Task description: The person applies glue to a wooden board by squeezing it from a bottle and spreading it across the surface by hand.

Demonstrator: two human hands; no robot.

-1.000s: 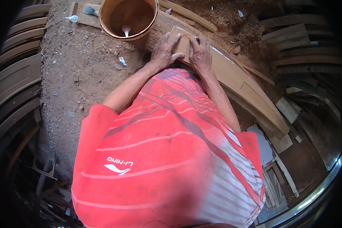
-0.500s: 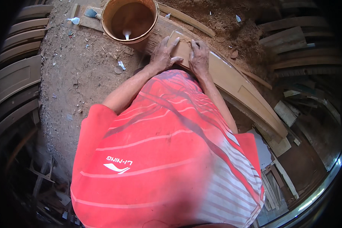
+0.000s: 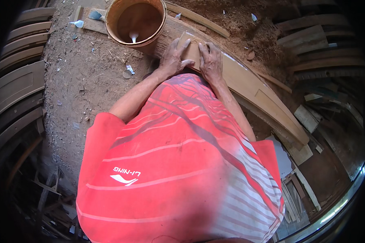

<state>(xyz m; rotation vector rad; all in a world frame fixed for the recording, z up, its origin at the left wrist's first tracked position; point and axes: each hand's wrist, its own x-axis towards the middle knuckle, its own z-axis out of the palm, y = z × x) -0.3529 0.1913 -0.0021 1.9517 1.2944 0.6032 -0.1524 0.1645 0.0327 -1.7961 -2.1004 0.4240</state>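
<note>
White lettering (image 3: 126, 171) and a white logo (image 3: 125, 180) show on the red shirt (image 3: 162, 146), well below the brown bucket (image 3: 149, 47); both appear upside down from this viewpoint.

The long wooden board (image 3: 247, 83) starts just to the bucket's lower right, with its narrow end nearest it. Its long axis slants away from the bucket, down and to the right, so the far end lies well apart from it; the edges look bowed in this wide lens. A rectangular outline marks the board's face toward that far end.

The left hand (image 3: 172, 61), nearer the bucket, lies on the board's near end, thumb spread from the fingers. The right hand (image 3: 211, 64), farther right of the bucket, rests on the board with bent fingers. Whether either grips firmly, I cannot tell.

Inside the bucket is a white nozzle (image 3: 134, 37); left of it lies a brush (image 3: 95, 15).
</note>
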